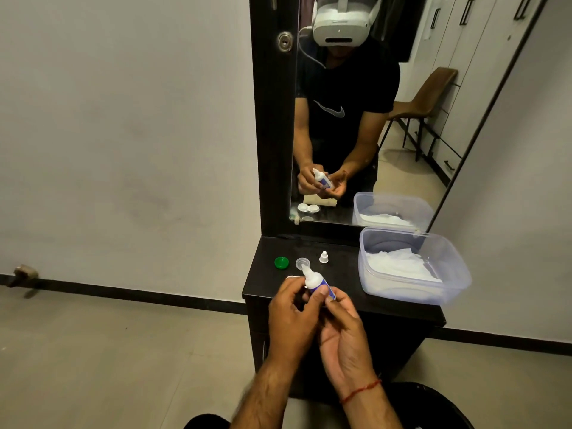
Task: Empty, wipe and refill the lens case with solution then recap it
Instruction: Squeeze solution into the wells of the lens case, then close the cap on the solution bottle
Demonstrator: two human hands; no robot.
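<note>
Both hands hold a small white solution bottle point(314, 281) with a blue label, uncapped, over the front of the dark dresser top point(343, 274). My left hand point(291, 311) wraps it from the left. My right hand point(343, 332) presses its thumb on the label. The nozzle tilts up and left, towards a clear round lid point(301, 262). A green lid point(281, 262) lies left of that, and the bottle's white cap point(323, 257) stands to the right. Only a white edge of the lens case point(292, 277) shows behind my left fingers; the mirror reflects it as two white wells.
A clear plastic tub point(458, 274) holding white tissues fills the right side of the dresser top. A tall mirror point(402, 134) rises behind. The dresser's front edge is just under my hands, with tiled floor to the left.
</note>
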